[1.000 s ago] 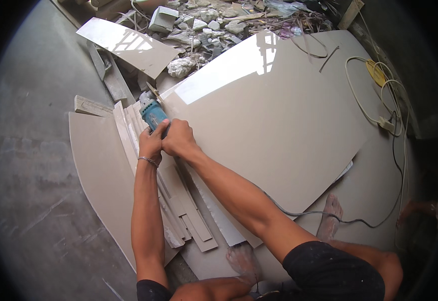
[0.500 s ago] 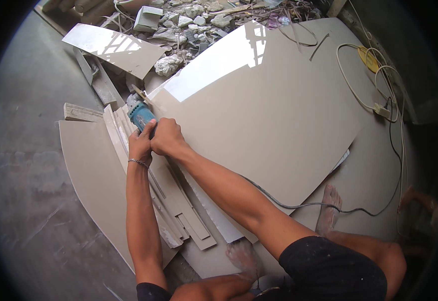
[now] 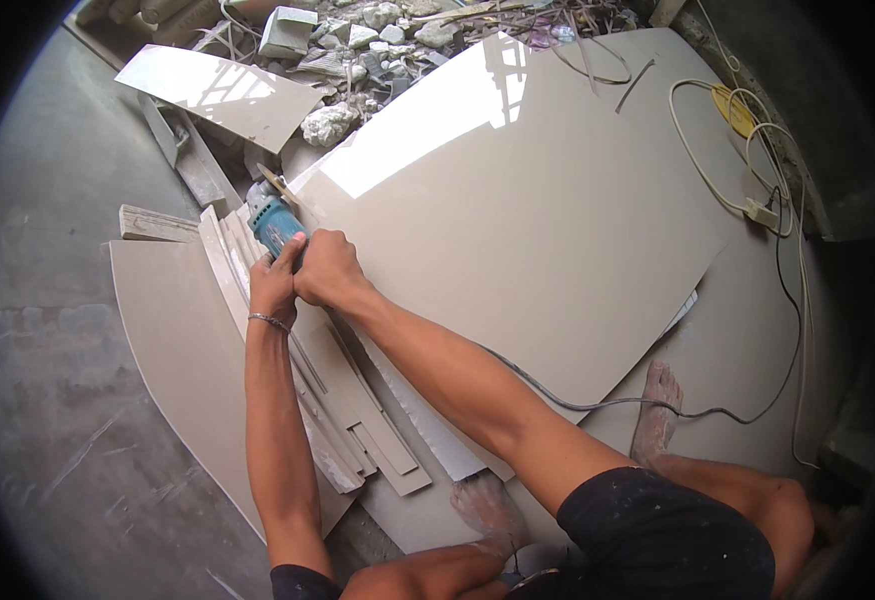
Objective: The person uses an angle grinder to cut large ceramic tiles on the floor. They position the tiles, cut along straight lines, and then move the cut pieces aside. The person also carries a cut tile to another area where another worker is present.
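Observation:
Both hands grip a teal angle grinder (image 3: 276,224) by its body. My left hand (image 3: 274,288), with a bracelet at the wrist, wraps its near left side, thumb along the top. My right hand (image 3: 329,269) is closed round the rear of the body, hiding that end. The grinder's disc (image 3: 274,184) meets the far left edge of a large glossy beige tile (image 3: 547,220); whether it touches cannot be made out. Under and beside my left hand lie several narrow cut tile strips (image 3: 342,390).
A dark power cord (image 3: 597,408) runs over the tile past my feet to a socket block (image 3: 760,214) with coiled pale cable. Broken rubble (image 3: 377,50) is heaped at the back. A smaller tile piece (image 3: 219,92) leans there, and a wooden block (image 3: 159,223) lies left.
The whole view has shifted slightly, so things sit a little further up and left. Both hands keep their hold on the angle grinder. A limb at the far right edge has gone from sight.

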A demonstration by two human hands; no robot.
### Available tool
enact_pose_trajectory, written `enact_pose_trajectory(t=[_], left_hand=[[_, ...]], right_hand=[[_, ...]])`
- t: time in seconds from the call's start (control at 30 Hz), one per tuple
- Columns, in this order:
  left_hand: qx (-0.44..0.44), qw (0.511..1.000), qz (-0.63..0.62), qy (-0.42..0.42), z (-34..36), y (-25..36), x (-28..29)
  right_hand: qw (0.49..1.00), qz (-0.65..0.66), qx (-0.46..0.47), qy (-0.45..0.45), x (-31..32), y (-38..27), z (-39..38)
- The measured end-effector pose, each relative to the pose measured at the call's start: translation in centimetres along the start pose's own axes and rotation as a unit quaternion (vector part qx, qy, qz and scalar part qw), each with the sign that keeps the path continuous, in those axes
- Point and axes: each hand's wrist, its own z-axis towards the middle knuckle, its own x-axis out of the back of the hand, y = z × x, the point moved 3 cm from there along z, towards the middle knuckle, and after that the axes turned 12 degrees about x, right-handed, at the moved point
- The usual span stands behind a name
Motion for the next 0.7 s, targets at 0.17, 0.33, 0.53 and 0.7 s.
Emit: enact_pose_trajectory(t=[0.17,0.33,0.53,0.7], left_hand=[[0.006,1.0,0.008,0.0,0.13,0.0,0.08],[-0.001,1.0,0.002,0.003,0.51,-0.13,0.26],[-0.001,1.0,-0.009,0.001,0.59,-0.15,0.25],[-0.004,1.0,-0.005,0.002,0.3,0.05,0.08]], right_hand=[[1.0,0.005,0.006,-0.003,-0.05,0.16,0.03],[1.0,0.004,0.009,0.001,0.05,0.17,-0.03],[1.0,0.0,0.001,-0.007,0.08,0.13,-0.04],[1.0,0.003,0.0,-0.007,0.14,0.05,0.02]])
